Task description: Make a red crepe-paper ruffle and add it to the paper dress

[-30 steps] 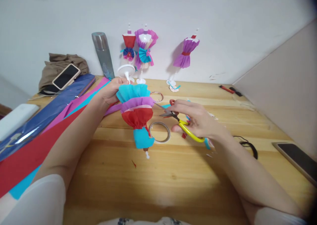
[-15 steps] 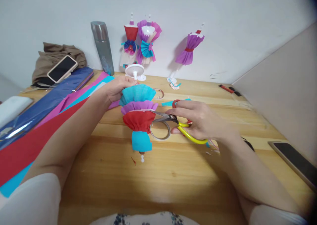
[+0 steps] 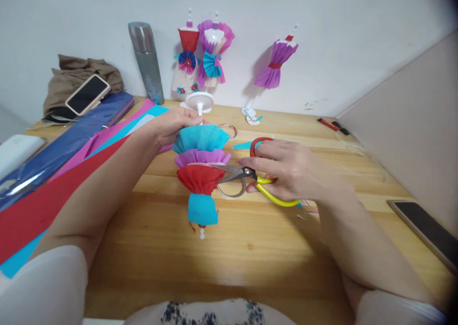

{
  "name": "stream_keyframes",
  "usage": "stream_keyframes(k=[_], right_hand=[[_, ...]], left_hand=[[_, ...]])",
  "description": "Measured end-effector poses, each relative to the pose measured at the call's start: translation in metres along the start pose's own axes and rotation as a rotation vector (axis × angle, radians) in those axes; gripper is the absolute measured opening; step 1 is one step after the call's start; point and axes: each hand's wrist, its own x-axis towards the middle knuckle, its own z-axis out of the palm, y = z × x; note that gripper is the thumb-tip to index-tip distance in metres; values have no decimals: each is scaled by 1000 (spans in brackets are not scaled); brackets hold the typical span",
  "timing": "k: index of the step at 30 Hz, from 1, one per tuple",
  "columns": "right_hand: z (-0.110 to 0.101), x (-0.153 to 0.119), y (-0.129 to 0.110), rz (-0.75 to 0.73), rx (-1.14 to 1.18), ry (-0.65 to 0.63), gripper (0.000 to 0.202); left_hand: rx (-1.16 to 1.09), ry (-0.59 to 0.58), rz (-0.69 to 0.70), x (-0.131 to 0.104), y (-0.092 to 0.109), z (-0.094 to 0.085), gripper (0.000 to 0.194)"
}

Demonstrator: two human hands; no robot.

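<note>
My left hand [image 3: 175, 127] pinches the white stand of a small mannequin [image 3: 202, 209], which is held upside down with its round base away from me. The mannequin wears a blue top and a layered crepe-paper skirt [image 3: 200, 178] in red, purple and blue. In my right hand [image 3: 286, 170] is a pair of scissors [image 3: 246, 172] with one red and one yellow handle. Its blades are parted, and they reach the edge of the red layer from the right. Beneath the blades a roll of tape [image 3: 232, 196] lies on the table.
Three dressed mannequins [image 3: 275, 65] and a grey bottle [image 3: 145, 60] stand by the wall. Crepe-paper strips [image 3: 71, 186], a blue packet [image 3: 67, 146] and a phone [image 3: 88, 95] on brown cloth lie left. Another phone [image 3: 425, 232] lies right, with red and black sticks [image 3: 332, 125] farther back.
The mannequin's neck end has dipped slightly nearer to me. The scissors' blades have opened wider at the red layer's edge. The whole view has shifted a little.
</note>
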Motion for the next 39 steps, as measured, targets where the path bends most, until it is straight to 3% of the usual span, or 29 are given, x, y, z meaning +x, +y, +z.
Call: stream_keyframes(k=[27,39], right_hand=[[-2,1,-4,-28,-11,-40,40],[-1,-3,-2,75,71,-187,34]], left_hand=[[62,51,-32,-7,4,12,41],[146,72,-54,-9,6,11,40]])
